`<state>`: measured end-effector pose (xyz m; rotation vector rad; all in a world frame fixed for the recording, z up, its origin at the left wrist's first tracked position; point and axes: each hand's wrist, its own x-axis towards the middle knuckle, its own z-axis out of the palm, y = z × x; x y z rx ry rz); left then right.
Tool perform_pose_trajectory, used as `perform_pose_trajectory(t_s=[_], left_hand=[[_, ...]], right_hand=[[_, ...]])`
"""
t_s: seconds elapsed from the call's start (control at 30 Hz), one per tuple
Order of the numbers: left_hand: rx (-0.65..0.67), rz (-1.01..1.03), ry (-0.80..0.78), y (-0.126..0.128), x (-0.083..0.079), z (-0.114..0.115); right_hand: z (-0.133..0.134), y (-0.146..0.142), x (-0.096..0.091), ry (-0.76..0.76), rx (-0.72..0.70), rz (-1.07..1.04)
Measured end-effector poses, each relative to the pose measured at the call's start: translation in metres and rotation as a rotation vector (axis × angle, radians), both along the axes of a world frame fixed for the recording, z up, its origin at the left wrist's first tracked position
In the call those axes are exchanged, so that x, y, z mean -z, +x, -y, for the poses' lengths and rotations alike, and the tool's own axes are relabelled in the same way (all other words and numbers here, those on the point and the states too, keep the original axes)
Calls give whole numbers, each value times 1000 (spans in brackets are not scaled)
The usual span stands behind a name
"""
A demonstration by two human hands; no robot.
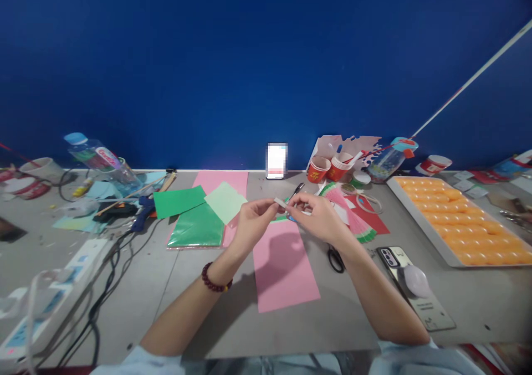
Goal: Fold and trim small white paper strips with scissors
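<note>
Both my hands are raised over a pink paper sheet (pixel 285 270) on the grey table. My left hand (pixel 251 222), with a dark bead bracelet on the wrist, pinches one end of a small white strip (pixel 281 202). My right hand (pixel 318 217) is closed on the other end of that strip; something blue and green shows just beneath its fingers. Black scissors (pixel 334 257) lie on the table right of the pink sheet, under my right forearm.
Green paper sheets (pixel 195 220) and a glue gun (pixel 141 211) lie left, with a power strip (pixel 62 286) and cables. A tray of orange balls (pixel 465 220), a phone (pixel 393 256), red paper cups (pixel 328 169), a folded paper fan (pixel 353 214) and a bottle (pixel 100 162) stand around.
</note>
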<state>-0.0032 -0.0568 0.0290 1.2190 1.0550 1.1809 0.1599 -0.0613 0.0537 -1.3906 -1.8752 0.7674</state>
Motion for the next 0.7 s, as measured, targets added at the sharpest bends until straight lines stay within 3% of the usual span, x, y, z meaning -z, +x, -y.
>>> perform_pose_trajectory(t_s=[0.7], left_hand=[[6,-3,25,0,0,0]], right_hand=[[2,1,-3,-4,13,23]])
